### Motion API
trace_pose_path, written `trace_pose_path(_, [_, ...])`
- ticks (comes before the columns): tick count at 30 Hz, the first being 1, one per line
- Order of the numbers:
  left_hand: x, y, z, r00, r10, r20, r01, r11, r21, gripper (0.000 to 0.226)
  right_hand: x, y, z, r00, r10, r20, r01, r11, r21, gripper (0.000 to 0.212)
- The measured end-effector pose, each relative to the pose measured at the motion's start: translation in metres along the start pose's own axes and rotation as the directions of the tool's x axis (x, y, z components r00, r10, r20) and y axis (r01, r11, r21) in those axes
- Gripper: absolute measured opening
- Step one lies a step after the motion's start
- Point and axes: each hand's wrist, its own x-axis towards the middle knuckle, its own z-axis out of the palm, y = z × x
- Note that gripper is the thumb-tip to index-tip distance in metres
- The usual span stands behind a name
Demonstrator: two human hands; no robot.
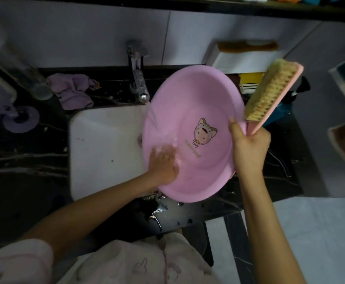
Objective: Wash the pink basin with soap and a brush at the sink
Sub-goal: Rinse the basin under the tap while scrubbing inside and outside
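Note:
The pink basin (188, 99) is tilted over the right side of the white sink (104, 148), its inside facing me, with a cartoon figure printed on the bottom. Water runs from the faucet (140, 85) onto its left inner wall. My left hand (164, 165) lies flat with fingers spread on the wet lower inside of the basin. My right hand (249, 148) grips the basin's right rim together with the pink handle of a scrub brush (270, 93), whose pale bristles point up and left above the rim.
A dark marble counter (24, 160) surrounds the sink, wet at the front edge. A purple cloth (73, 91) lies left of the faucet, purple holders (20, 117) farther left. A white box (241, 58) and a yellow item (250, 80) stand behind the basin.

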Motion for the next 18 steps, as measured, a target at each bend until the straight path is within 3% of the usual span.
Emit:
trace_pose_path(4, [0.02, -0.031, -0.016, 0.948, -0.097, -0.302, 0.101, 0.995, -0.002, 0.067, -0.023, 0.006, 0.004, 0.995, -0.094, -0.032, 0.095, 0.995, 0.009, 0.04])
trace_pose_path(6, [0.026, -0.031, -0.02, 0.926, -0.162, -0.342, 0.147, 0.987, -0.07, 0.068, -0.035, 0.008, 0.009, 0.99, -0.131, -0.055, 0.135, 0.989, 0.057, 0.042])
trace_pose_path(8, [0.024, -0.014, -0.013, 0.931, -0.225, -0.286, 0.186, 0.97, -0.156, 0.068, -0.042, 0.011, 0.014, 0.981, -0.175, -0.082, 0.183, 0.978, 0.097, 0.041])
trace_pose_path(11, [0.001, 0.01, 0.0, 0.991, -0.091, -0.101, 0.068, 0.976, -0.206, 0.06, -0.051, 0.017, 0.017, 0.964, -0.238, -0.119, 0.253, 0.958, 0.135, 0.038])
trace_pose_path(13, [-0.012, 0.01, 0.003, 0.994, -0.07, -0.085, 0.032, 0.923, -0.384, 0.055, -0.056, 0.021, 0.018, 0.955, -0.253, -0.152, 0.274, 0.952, 0.138, 0.031])
trace_pose_path(15, [-0.022, 0.007, 0.004, 0.929, -0.291, -0.228, 0.087, 0.771, -0.631, 0.059, -0.063, 0.024, 0.019, 0.948, -0.244, -0.207, 0.278, 0.947, 0.161, 0.026])
trace_pose_path(17, [-0.019, -0.001, 0.003, 0.841, -0.511, -0.178, 0.11, 0.483, -0.869, 0.079, -0.068, 0.027, 0.021, 0.945, -0.198, -0.26, 0.254, 0.946, 0.201, 0.025])
trace_pose_path(18, [-0.014, -0.008, 0.004, 0.834, -0.535, -0.137, 0.062, 0.337, -0.94, 0.083, -0.069, 0.028, 0.022, 0.948, -0.175, -0.267, 0.236, 0.947, 0.219, 0.023])
